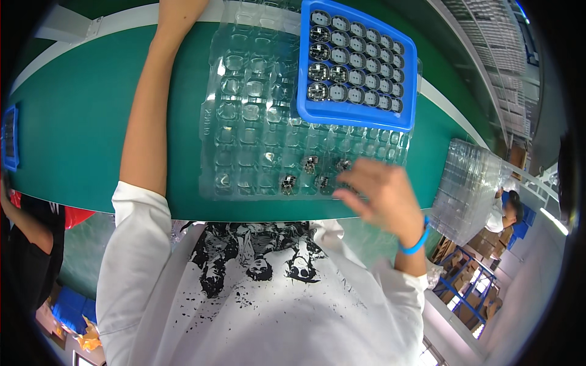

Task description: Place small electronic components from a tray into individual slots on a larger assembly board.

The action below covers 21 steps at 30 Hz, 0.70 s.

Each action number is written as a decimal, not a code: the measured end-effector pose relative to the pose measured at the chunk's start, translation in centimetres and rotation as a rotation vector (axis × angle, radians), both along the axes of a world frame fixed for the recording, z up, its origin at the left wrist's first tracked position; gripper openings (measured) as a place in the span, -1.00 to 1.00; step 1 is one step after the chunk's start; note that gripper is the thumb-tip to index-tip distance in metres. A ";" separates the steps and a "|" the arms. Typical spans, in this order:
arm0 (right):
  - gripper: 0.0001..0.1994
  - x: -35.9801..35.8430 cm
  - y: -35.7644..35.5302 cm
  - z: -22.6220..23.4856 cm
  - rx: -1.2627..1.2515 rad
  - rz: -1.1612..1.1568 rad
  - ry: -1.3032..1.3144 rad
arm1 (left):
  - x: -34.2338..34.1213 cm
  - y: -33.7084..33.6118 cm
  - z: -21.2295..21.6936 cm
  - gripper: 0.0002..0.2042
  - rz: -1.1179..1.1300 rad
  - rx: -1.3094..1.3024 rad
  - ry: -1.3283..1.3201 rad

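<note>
My right hand (384, 194) hovers over the near right of a clear plastic blister tray (235, 131). Its fingers are bent, the thumb and index fingertips look apart, and I see nothing held between them. Beside the fingertips are small round circuit boards (311, 164) sitting in the tray's pockets, several in all. My left hand (182, 8) reaches to the far edge, where the picture cuts off its fingers. On the tray's far right rests a blue bin (360, 119) holding rows of round grey housings (356, 59); several in its left columns have circuit boards in them.
The green tabletop (73, 122) spreads under the tray, with a white rail (122, 23) along its far side. A stack of clear trays (464, 189) stands off the right. Another blue bin (10, 137) lies far left, near a co-worker's arm (27, 222). Another person (503, 210) is at far right.
</note>
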State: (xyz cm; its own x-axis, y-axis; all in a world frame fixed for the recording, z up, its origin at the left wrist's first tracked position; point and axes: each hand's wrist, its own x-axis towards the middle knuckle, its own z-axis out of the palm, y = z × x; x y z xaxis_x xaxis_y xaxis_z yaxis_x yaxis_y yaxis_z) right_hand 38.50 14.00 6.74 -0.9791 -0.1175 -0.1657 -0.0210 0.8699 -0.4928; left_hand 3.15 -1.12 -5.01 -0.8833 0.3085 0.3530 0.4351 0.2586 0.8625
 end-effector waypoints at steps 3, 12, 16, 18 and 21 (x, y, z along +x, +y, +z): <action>-0.80 2.4 -2.6 -1.8 0.055 -0.020 -0.090 | 0.1 0.5 -0.1 -0.83 -0.002 0.015 -0.025; -0.83 -1.5 0.2 0.3 0.156 -0.167 0.242 | 0.5 0.0 0.4 -0.83 0.027 -0.004 -0.040; -0.86 -4.8 1.5 -0.8 0.262 -0.148 0.376 | 0.8 0.4 0.3 -0.82 0.006 0.014 -0.030; -0.86 -5.6 1.8 -1.3 0.266 -0.123 0.392 | 0.7 0.4 0.3 -0.82 0.001 0.036 -0.034; -0.86 -6.1 2.2 -2.0 0.278 -0.094 0.380 | 0.8 0.3 0.5 -0.82 0.018 0.013 -0.021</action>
